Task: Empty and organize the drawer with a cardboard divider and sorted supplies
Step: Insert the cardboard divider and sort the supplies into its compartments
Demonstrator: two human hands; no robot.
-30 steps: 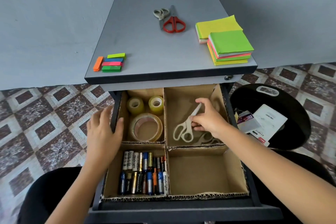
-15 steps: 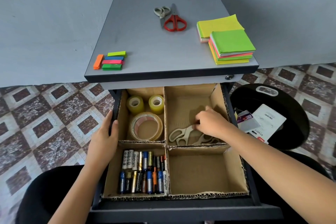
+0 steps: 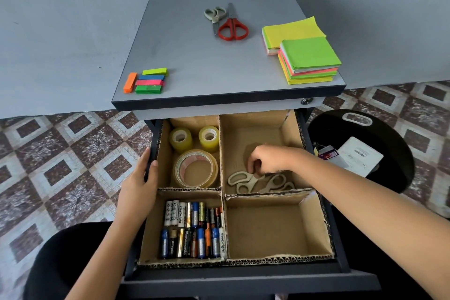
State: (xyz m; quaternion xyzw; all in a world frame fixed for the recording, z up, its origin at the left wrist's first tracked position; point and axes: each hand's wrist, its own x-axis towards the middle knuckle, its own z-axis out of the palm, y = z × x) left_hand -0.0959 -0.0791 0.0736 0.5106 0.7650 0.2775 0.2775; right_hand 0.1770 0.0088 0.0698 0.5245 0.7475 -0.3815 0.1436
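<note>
Facing an open dark drawer [image 3: 243, 282] lined with a brown corrugated cardboard divider [image 3: 280, 259] forming four compartments. Storing a double row of assorted cylindrical batteries [image 3: 194, 231] in the near left compartment.

Clasping the drawer's left wall with the left hand [image 3: 138, 185], thumb lying over the rim and fingers pressing flat against the outer side.

Dipping the right hand [image 3: 267, 158] into the far right compartment, fingers curled downward and pinching a pair of beige-handled scissors [image 3: 246, 181] near the pivot. Lying flat on the cardboard floor there, touching a second beige pair [image 3: 277, 181] just beside it.

Housing a large clear tape roll [image 3: 196, 172] in the far left compartment, with two small yellowish tape rolls [image 3: 180, 139] standing behind it.

Showing, right of the drawer, a round black bin [image 3: 399, 148] holding white cards.

Displaying on the grey tabletop [image 3: 194, 56] above the drawer:
- coloured sticky flags [image 3: 147, 80] at the near left corner;
- stacked neon sticky-note pads [image 3: 309, 61] at the right;
- red-handled scissors [image 3: 232, 29] farthest back, touching smaller grey-handled scissors [image 3: 214, 16].
</note>
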